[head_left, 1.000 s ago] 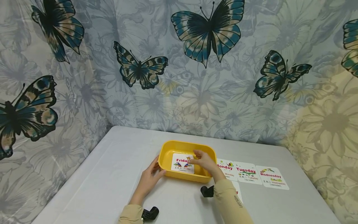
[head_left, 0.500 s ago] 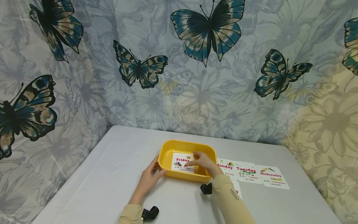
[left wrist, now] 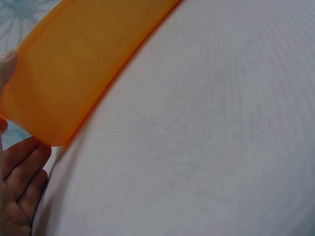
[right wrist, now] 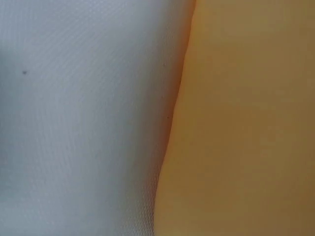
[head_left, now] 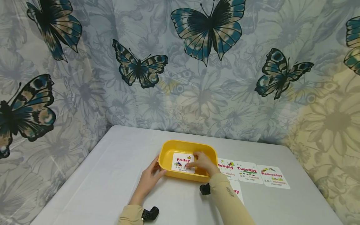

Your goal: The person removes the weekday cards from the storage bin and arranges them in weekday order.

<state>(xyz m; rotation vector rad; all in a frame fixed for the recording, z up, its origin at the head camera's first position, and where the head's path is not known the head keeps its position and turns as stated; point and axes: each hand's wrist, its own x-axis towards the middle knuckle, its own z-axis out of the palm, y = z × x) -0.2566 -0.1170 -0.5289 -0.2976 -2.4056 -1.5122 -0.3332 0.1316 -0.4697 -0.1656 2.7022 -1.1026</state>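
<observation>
One Friday card (head_left: 180,161) lies in the yellow tray (head_left: 182,176) at lower centre—left hand (head_left: 149,178) gripping the tray's left end, presumably for stability; right hand (head_left: 204,162), partly spread, touching the card, pinch not discernible.

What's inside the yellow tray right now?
A Friday card lies face up inside the yellow tray; the right hand overlaps the card's right side. Whatever is under the card or behind that hand is covered, so I can't tell if anything else is there.

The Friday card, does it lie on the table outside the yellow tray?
No, the Friday card is inside the yellow tray, with the right hand at its right side.
</observation>
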